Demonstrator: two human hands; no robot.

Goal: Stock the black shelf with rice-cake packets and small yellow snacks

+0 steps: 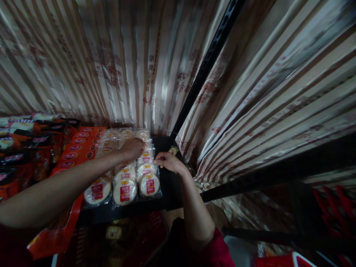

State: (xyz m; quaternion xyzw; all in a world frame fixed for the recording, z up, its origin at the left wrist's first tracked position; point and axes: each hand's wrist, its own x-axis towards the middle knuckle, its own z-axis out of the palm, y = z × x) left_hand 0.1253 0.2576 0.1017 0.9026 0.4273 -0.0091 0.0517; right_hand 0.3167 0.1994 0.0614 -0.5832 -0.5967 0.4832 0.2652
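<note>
Rows of round white rice crackers in clear packets with red labels (150, 185) lie overlapping on a black shelf (172, 191). My left hand (134, 148) reaches across the middle and right rows, toward their back part. Its fingers are curled down, and their tips are hidden. At the outer side of the right row, my right hand (169, 162) has its thumb and fingers drawn together close to the packet edges. Whether a packet edge sits between them cannot be made out in the dim light.
Left of the crackers lie a strip of orange packets (73, 148) and dark-and-orange snack bags (41, 142). A black slotted post (201, 70) rises at the shelf's back right corner. Pleated printed curtains (125, 66) hang behind. A small yellowish packet (172, 150) lies by the post.
</note>
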